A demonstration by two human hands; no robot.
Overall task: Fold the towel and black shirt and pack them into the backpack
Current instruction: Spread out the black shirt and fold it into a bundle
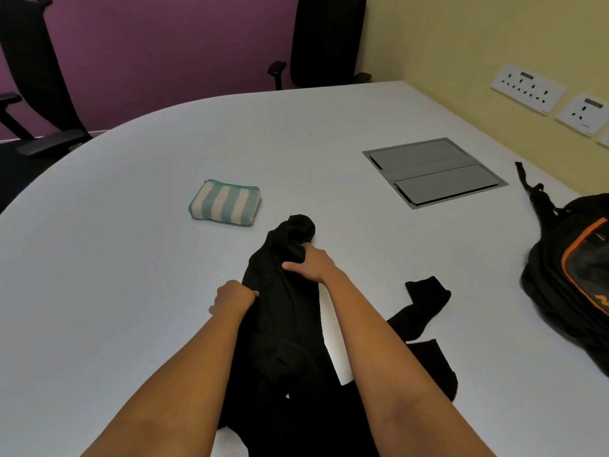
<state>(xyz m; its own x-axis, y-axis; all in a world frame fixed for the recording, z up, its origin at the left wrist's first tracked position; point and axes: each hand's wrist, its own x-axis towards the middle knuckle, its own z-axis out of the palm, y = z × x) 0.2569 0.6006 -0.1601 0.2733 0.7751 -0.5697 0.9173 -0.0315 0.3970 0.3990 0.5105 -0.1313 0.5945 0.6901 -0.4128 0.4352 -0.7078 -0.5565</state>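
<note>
Black cloth bunched in a long ridge at lower centre: shirt (283, 324), one sleeve flung out to lower right. Gripped at its left edge by left hand (232, 298), fingers curled into the fabric; pinched farther up by right hand (311, 263), thumb out on top. Probably mid-straightening, ahead of the first fold. Could fold crooked with that sleeve trailing; could bunch again under an uneven pull from hands set at different heights. Counted, near to far on the white table (99, 258): two hands, one shirt, one backpack (573, 275) at right edge, one folded striped towel (225, 202) mid-frame, one grey hatch (435, 173), two chairs (324, 41) along the top, at least two wall sockets (527, 89) upper right.
</note>
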